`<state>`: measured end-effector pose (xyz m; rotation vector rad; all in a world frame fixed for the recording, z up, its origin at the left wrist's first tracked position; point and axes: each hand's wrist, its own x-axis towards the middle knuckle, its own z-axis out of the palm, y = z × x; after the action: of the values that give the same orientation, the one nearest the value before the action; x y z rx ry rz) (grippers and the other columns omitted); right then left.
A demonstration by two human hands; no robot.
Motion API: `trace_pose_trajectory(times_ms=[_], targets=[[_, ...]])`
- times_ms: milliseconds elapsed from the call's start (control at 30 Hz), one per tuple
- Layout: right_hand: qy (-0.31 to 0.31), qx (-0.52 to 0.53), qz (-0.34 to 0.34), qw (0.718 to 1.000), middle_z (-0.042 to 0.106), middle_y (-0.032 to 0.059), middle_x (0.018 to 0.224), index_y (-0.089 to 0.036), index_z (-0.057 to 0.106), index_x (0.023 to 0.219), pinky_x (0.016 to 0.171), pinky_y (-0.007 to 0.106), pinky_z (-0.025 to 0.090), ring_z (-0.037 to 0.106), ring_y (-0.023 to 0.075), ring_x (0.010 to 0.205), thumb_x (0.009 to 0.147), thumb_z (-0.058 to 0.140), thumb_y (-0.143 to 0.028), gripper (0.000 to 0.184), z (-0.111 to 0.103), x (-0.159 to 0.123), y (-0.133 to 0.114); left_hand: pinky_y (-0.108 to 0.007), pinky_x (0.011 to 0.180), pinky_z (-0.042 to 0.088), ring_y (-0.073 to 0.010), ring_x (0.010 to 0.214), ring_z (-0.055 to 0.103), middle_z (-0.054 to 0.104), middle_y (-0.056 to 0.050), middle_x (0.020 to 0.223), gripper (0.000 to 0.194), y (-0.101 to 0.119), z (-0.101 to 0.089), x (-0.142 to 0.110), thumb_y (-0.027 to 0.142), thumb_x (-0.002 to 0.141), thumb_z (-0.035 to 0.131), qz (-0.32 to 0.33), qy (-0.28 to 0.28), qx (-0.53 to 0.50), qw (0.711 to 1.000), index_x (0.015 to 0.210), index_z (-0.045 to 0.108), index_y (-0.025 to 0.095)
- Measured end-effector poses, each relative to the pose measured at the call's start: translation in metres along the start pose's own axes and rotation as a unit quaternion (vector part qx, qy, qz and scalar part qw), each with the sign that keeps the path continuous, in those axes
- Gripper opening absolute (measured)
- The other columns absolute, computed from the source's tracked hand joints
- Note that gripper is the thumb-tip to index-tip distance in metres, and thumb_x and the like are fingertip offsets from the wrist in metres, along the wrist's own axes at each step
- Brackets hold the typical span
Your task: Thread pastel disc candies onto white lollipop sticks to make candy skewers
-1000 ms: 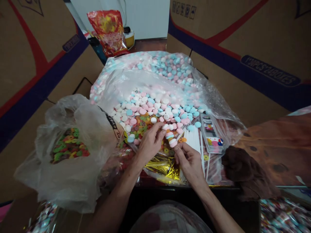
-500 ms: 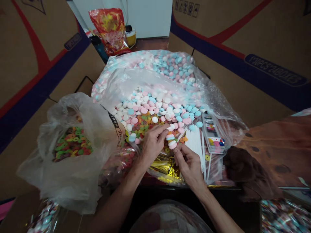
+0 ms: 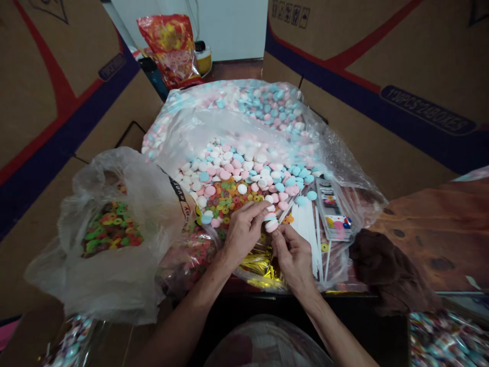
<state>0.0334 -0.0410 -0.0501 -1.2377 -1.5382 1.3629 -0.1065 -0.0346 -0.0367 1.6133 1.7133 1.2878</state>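
My left hand (image 3: 244, 229) is closed in a pinch on a white marshmallow at the top of a short candy skewer (image 3: 271, 225). Pink, blue and white marshmallow discs are stacked on it. Just below the stack, my right hand (image 3: 293, 255) pinches its lower end; the stick itself is hidden by the fingers. Loose pink, blue and white marshmallows (image 3: 229, 167) lie spread beyond my hands. Under and beside them are colourful gummy rings (image 3: 225, 196). White sticks (image 3: 307, 229) lie right of my right hand, and gold twist ties (image 3: 260, 262) sit between my wrists.
A large clear bag of marshmallows (image 3: 263, 102) spreads behind. At left stands a whitish plastic bag (image 3: 114, 275) with coloured rings. Cardboard boxes (image 3: 362, 102) wall both sides. A clear case (image 3: 334, 211) and brown cloth (image 3: 385, 270) lie right; a red snack bag (image 3: 171, 51) stands behind.
My left fingers have moved slightly down, closer to the stack, and the gap under the top white marshmallow has narrowed. My right hand keeps its pinch, and the view has shifted slightly.
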Motion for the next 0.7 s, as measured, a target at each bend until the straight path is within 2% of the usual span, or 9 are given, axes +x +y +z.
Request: trace_pose_trajectory(times_ms=[133, 233, 333, 433, 500, 567, 600, 667, 700], targets=[[-0.004, -0.017, -0.021, 1.000, 0.040, -0.0057, 0.057, -0.020, 0.055, 0.079, 0.048, 0.023, 0.031, 0.036, 0.0100, 0.051, 0.097, 0.048, -0.041, 0.028, -0.004, 0.001, -0.001, -0.031, 0.095, 0.053, -0.0180, 0.108, 0.066, 0.072, -0.007, 0.117, 0.032, 0.001, 0.000, 0.000, 0.030, 0.096, 0.049, -0.017, -0.008, -0.039, 0.999, 0.118, 0.069, 0.019], [-0.014, -0.062, -0.066, 0.996, 0.041, -0.0052, 0.058, -0.019, 0.060, 0.083, 0.049, 0.023, 0.032, 0.039, 0.0100, 0.051, 0.097, 0.048, -0.036, 0.025, -0.020, 0.001, -0.008, -0.033, 0.100, 0.052, -0.0191, 0.116, 0.063, 0.069, -0.006, 0.124, 0.035, 0.004, -0.004, 0.003, 0.035, 0.096, 0.050, -0.031, -0.002, -0.071, 0.997, 0.123, 0.067, 0.021], [0.006, -0.130, -0.114, 0.985, 0.046, -0.0042, 0.058, -0.020, 0.065, 0.086, 0.051, 0.023, 0.035, 0.043, 0.0106, 0.051, 0.094, 0.051, -0.033, 0.021, -0.050, -0.003, -0.015, -0.029, 0.081, 0.058, -0.0165, 0.092, 0.071, 0.073, -0.006, 0.114, 0.038, 0.004, -0.011, 0.011, 0.035, 0.095, 0.051, -0.040, 0.017, -0.069, 0.997, 0.127, 0.064, 0.022], [0.109, -0.195, -0.114, 0.968, 0.056, -0.0009, 0.063, -0.021, 0.067, 0.086, 0.055, 0.026, 0.039, 0.049, 0.0129, 0.054, 0.091, 0.056, -0.034, 0.018, -0.093, -0.009, -0.015, -0.024, 0.059, 0.052, -0.0110, 0.063, 0.064, 0.073, -0.005, 0.096, 0.031, -0.001, -0.019, 0.019, 0.029, 0.092, 0.053, -0.038, 0.049, -0.013, 0.998, 0.118, 0.069, 0.019], [0.217, -0.246, -0.082, 0.941, 0.059, 0.0020, 0.065, -0.022, 0.067, 0.088, 0.059, 0.029, 0.042, 0.053, 0.0155, 0.055, 0.090, 0.058, -0.037, 0.018, -0.129, -0.009, -0.008, -0.023, 0.059, 0.049, -0.0109, 0.062, 0.061, 0.071, -0.004, 0.089, 0.024, -0.005, -0.022, 0.023, 0.024, 0.090, 0.055, -0.023, 0.048, 0.041, 0.998, 0.104, 0.073, 0.019], [0.315, -0.317, -0.058, 0.893, 0.061, 0.0065, 0.065, -0.022, 0.068, 0.085, 0.063, 0.034, 0.043, 0.058, 0.0202, 0.058, 0.088, 0.059, -0.040, 0.020, -0.166, -0.005, 0.002, -0.024, 0.063, 0.048, -0.0126, 0.068, 0.061, 0.069, -0.003, 0.084, 0.020, -0.007, -0.021, 0.024, 0.020, 0.088, 0.056, -0.003, 0.035, 0.086, 0.996, 0.095, 0.074, 0.019], [0.362, -0.356, -0.050, 0.860, 0.061, 0.0088, 0.064, -0.021, 0.069, 0.083, 0.062, 0.037, 0.043, 0.059, 0.0238, 0.059, 0.088, 0.057, -0.042, 0.024, -0.184, -0.001, 0.007, -0.025, 0.065, 0.048, -0.0133, 0.070, 0.061, 0.069, -0.003, 0.083, 0.019, -0.006, -0.019, 0.025, 0.020, 0.088, 0.056, 0.007, 0.029, 0.106, 0.994, 0.093, 0.074, 0.020], [0.333, -0.436, 0.002, 0.836, 0.065, 0.0147, 0.075, -0.021, 0.072, 0.095, 0.064, 0.043, 0.040, 0.063, 0.0331, 0.073, 0.093, 0.046, -0.042, 0.034, -0.212, 0.008, 0.016, -0.025, 0.066, 0.047, -0.0144, 0.072, 0.061, 0.068, -0.003, 0.082, 0.019, -0.004, -0.014, 0.026, 0.019, 0.088, 0.055, 0.021, 0.018, 0.141, 0.990, 0.093, 0.073, 0.020], [0.332, -0.467, 0.029, 0.819, 0.064, 0.0162, 0.074, -0.021, 0.073, 0.095, 0.059, 0.044, 0.038, 0.062, 0.0355, 0.071, 0.092, 0.045, -0.043, 0.036, -0.221, 0.013, 0.018, -0.025, 0.067, 0.047, -0.0149, 0.073, 0.061, 0.067, -0.003, 0.083, 0.019, -0.003, -0.011, 0.027, 0.019, 0.089, 0.055, 0.024, 0.011, 0.160, 0.987, 0.093, 0.073, 0.020]])
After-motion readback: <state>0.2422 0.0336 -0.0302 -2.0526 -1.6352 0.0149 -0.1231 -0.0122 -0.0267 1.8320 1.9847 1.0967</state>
